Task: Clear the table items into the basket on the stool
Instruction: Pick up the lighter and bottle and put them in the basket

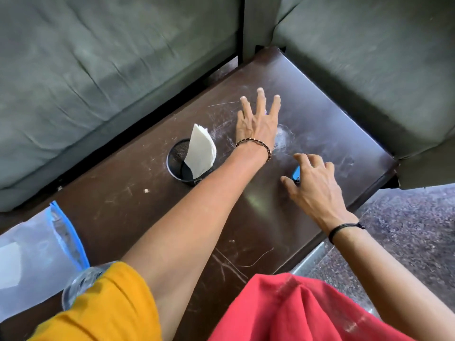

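My left hand (256, 124) stretches far over the dark brown table (138, 205), fingers spread and flat; a tiny lilac sliver (265, 112) shows between two fingers, too hidden to identify. Closer to the right edge, my right hand (315, 185) curls over a small blue object (296, 174) lying on the table, thumb and fingers on either side of it. A black mesh cup (176, 158) holding a white folded tissue (200, 151) stands left of my left wrist. No basket or stool is in view.
A clear zip bag with a blue edge (66, 232) lies at the table's left end, with a clear plastic bottle (81, 281) beside my yellow sleeve. Grey-green sofa cushions (98, 70) border the table at the back and right. Speckled floor (406, 230) shows at right.
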